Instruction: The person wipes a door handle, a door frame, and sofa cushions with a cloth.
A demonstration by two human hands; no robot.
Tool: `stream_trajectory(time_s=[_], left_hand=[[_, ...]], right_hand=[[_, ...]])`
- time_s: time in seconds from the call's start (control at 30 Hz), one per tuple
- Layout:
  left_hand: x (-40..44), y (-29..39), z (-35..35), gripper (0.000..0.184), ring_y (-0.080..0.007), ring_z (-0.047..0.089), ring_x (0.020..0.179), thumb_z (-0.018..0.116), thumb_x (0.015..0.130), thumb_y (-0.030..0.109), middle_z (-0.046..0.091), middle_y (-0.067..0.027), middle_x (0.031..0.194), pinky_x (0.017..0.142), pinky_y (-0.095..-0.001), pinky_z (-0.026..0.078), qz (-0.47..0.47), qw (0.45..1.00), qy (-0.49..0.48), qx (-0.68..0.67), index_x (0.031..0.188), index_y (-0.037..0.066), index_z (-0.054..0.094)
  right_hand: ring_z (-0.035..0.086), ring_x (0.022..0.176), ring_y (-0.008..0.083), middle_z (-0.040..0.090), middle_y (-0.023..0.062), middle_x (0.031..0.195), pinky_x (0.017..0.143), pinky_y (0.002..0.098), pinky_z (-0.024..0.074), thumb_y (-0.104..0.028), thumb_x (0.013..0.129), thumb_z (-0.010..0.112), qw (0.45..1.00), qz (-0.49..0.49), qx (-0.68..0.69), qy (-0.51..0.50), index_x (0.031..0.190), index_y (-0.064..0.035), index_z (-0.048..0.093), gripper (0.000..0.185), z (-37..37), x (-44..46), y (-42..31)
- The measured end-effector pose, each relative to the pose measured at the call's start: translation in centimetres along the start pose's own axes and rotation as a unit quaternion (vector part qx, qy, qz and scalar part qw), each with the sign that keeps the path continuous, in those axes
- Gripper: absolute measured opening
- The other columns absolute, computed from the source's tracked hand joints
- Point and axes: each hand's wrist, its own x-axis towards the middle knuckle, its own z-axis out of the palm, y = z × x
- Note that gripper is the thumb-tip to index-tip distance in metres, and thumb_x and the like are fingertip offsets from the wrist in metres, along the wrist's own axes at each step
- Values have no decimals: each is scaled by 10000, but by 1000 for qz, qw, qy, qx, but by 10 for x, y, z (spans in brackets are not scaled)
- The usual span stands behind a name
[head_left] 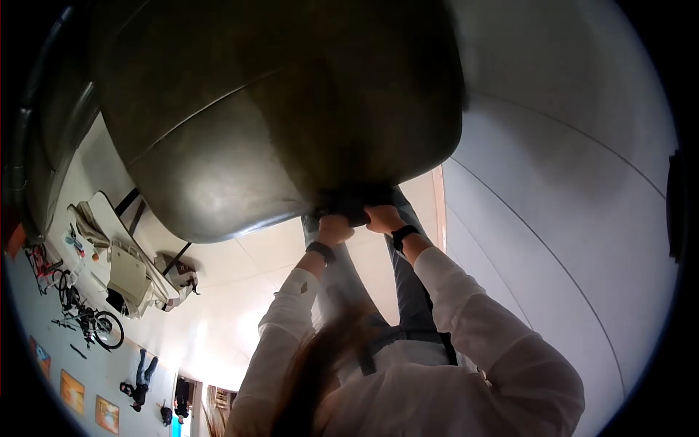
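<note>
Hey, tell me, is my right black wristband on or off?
On. The black wristband sits wrapped between the closed right hand and the white fabric sleeve.

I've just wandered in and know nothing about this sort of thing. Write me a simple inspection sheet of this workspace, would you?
Surface: pale floor below; no worktop visible under the hands.
Job's things: large dark panel, smooth, seamed, leather-like; a dark part at its near edge, too shadowed to identify.
Clutter: white table off to the left, with a beige item and smaller things.
Hands: left hand and right hand both closed at the dark part, seemingly gripping it.
Cables: nothing seen.
Surroundings: bicycle, framed pictures on the wall and another person in the background.
</note>
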Motion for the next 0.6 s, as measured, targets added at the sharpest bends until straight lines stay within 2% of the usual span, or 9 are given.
stream_trajectory(time_s=[0.1,0.13,0.23,0.27,0.33,0.4,0.5,0.6], left_hand=[[-7,11,-5,293,-274,615,827,501,647,244,641,-135,840,694,-387,486,7,1000,-8,-21,843,89,655],[-5,13,-5,290,-271,614,828,500,646,248,640,-135,840,691,-387,486,13,1000,-3,-28,835,94,655],[1,12,-4,273,-275,613,811,501,650,259,639,-130,831,689,-384,486,55,994,87,-41,808,97,653],[3,10,-6,273,-278,612,808,502,651,262,639,-129,826,689,-383,486,60,993,97,-43,803,92,652],[-6,13,-32,274,-283,610,800,504,654,268,637,-126,816,690,-382,486,68,990,115,-47,793,81,649],[-23,16,-63,273,-292,608,791,506,657,267,635,-129,804,687,-386,486,52,995,74,-39,791,75,647],[-41,-1,-82,270,-304,607,781,509,659,262,632,-133,788,685,-394,486,40,997,55,-48,789,68,645],[-48,-37,-68,266,-312,606,774,511,660,255,632,-137,784,688,-404,486,40,993,90,-58,791,66,645]], right_hand=[[590,760,331,616,136,796,639,428,467,-185,660,578,999,29,4,-17,861,-83,562,226,6,-9,17],[589,770,328,617,137,799,647,417,465,-215,665,583,997,65,3,-35,860,-81,560,238,9,-8,22],[590,779,319,617,138,798,661,403,465,-230,663,600,997,64,22,-27,860,-77,560,253,-8,-7,21],[593,794,309,622,135,815,690,388,467,-229,668,615,993,105,20,-42,884,-68,563,275,-17,-8,17],[594,810,303,626,136,835,705,382,467,-228,674,618,994,106,35,-13,905,-66,565,288,-19,-3,19],[594,833,300,631,134,867,722,377,468,-239,691,611,993,109,43,13,946,-60,563,314,-24,-3,11],[599,787,316,629,148,800,705,404,472,-231,672,589,993,79,51,74,918,-80,586,289,-12,4,-7],[595,793,325,627,156,821,693,406,474,-276,711,576,996,74,8,39,899,-61,604,286,1,13,-41]])
